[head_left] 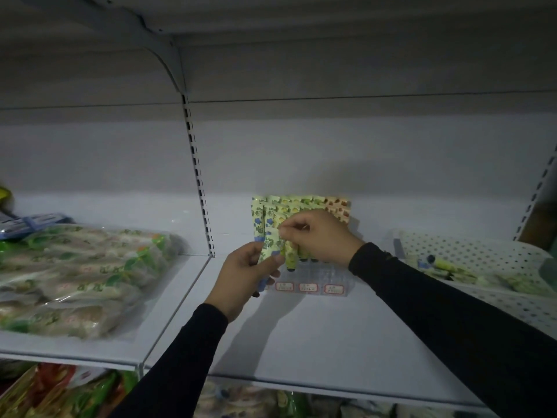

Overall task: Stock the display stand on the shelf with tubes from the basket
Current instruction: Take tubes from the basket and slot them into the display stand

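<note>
Pinching tube (272,247) top, right hand (319,236); left hand (244,279) gripping tubes.

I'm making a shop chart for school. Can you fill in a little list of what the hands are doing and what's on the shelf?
left hand: left hand grips a few tubes, caps pointing down
right hand: right hand pinches the top of one tube in that bunch
display stand: clear display stand on the shelf, red-edged labels on its front
tubes in stand: patterned tubes standing upright at the back
basket: white perforated basket on the right, tubes lying inside
left side: clear plastic bags of goods lying flat
</note>
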The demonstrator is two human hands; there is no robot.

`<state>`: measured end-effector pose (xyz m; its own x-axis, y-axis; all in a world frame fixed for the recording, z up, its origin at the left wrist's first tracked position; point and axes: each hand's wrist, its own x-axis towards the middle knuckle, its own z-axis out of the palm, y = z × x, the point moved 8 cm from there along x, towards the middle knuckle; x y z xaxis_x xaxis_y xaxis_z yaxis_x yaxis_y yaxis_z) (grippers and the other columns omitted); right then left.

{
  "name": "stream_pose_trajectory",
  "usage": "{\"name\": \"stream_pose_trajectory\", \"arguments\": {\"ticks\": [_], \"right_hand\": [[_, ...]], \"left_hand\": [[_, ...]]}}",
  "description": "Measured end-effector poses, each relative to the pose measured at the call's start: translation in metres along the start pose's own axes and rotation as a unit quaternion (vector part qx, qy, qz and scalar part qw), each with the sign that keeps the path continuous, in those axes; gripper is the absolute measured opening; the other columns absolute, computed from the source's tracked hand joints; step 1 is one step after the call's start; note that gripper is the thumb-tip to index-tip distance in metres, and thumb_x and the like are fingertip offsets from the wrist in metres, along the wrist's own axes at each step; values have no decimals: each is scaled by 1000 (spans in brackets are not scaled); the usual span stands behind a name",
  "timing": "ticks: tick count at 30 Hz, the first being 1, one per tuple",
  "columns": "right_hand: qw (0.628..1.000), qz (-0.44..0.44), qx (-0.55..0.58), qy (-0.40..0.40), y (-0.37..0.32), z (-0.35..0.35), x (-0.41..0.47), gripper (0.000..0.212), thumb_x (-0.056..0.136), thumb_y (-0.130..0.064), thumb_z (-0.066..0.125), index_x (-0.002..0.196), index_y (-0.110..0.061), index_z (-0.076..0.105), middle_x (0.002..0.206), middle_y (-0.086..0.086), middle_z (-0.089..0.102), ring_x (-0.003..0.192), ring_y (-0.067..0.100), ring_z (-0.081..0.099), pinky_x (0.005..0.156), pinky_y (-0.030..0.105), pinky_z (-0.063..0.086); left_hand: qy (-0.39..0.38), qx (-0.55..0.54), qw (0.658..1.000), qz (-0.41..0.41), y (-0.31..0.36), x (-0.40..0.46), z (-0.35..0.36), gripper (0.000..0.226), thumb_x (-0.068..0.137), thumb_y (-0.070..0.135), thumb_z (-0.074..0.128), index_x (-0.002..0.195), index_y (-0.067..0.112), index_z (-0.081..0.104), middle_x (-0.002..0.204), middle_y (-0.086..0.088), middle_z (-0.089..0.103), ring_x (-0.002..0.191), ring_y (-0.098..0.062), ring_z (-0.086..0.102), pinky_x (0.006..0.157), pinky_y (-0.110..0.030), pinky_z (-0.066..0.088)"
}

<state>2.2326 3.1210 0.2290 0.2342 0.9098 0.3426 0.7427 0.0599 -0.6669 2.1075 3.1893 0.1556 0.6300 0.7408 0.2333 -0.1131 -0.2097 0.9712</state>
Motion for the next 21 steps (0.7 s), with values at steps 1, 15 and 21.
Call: {"name": "stream_pose_trajectory", "arguments": {"ticks": [1,15,21], "right_hand": [[1000,13,12,3,3,-3,-2,18,93,-31,62,100,-18,73,87,-1,73,81,12,67,79,30,55],[994,60,19,90,10,-40,-10,15,92,-23,59,84,-19,72,67,-5,67,61,5,62,57,17,45],[995,45,33,84,0,-35,-7,18,91,-29,63,92,-15,74,67,-7,67,55,-3,58,58,16,42]], "left_hand": [[-10,-1,1000,-1,1,0,4,25,79,32,77,94,12,72,80,-14,71,71,-22,65,72,-48,51],[-11,-52,998,-24,-8,-2,17,33,89,4,70,119,9,57,68,4,66,71,-21,66,75,-32,58],[0,-53,999,-7,-6,-3,8,29,87,2,70,113,11,60,68,1,67,69,-19,66,76,-34,57]]}}
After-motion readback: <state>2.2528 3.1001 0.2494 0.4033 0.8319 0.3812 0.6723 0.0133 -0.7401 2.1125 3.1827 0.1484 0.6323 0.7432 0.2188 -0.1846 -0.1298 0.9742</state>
